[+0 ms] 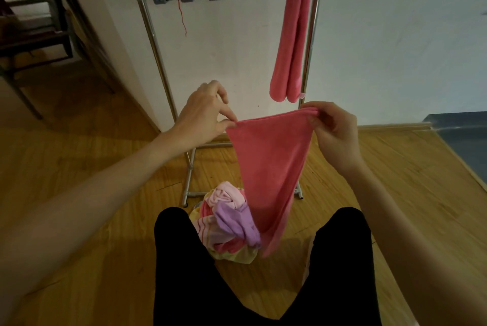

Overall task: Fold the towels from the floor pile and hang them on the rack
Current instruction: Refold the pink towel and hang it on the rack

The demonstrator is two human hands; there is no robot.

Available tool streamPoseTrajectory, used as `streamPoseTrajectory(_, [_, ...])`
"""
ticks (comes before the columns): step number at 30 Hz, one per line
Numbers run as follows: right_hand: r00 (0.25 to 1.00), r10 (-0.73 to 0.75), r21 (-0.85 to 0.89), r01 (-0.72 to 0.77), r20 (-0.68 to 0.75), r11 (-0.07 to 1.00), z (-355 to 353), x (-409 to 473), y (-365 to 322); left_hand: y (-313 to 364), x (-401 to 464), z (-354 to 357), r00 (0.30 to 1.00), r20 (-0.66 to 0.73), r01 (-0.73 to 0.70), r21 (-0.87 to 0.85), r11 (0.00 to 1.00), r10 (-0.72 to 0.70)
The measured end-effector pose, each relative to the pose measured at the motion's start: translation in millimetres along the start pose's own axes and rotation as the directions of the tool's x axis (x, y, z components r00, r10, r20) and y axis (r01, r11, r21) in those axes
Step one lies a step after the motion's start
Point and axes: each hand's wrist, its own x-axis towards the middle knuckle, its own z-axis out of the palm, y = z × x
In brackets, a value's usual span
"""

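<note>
The wooden plank floor (92, 220) carries a crumpled pile of pink, purple and striped yellow towels (228, 223) near the middle, and behind it stand the feet of the metal rack (188, 188).

A towel (268, 167) hung between the left hand (203, 112) and right hand (334, 133). Below them the pile (229, 220) lay on the floor (79, 167). Beyond the hands stood the rack (158, 49), another towel (292, 41) draped above the right hand.
</note>
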Motion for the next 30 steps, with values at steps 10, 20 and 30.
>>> streamPoseTrajectory(10, [0.986,0.160,-0.001,-0.160,-0.051,0.987,8.8,2.6,14.0,22.4,-24.4,9.3,0.876,0.436,-0.008,-0.416,0.909,0.208])
streamPoseTrajectory(20, [0.981,0.193,-0.009,-0.193,0.006,0.981,3.0,6.5,18.1,38.5,-12.3,10.6,0.673,0.538,-0.376,-0.343,0.861,0.508])
streamPoseTrajectory(30, [0.972,0.236,0.003,-0.236,0.019,0.972,-2.2,-0.6,26.2,65.3,-10.6,22.6,0.483,0.138,-0.875,0.044,0.482,0.864])
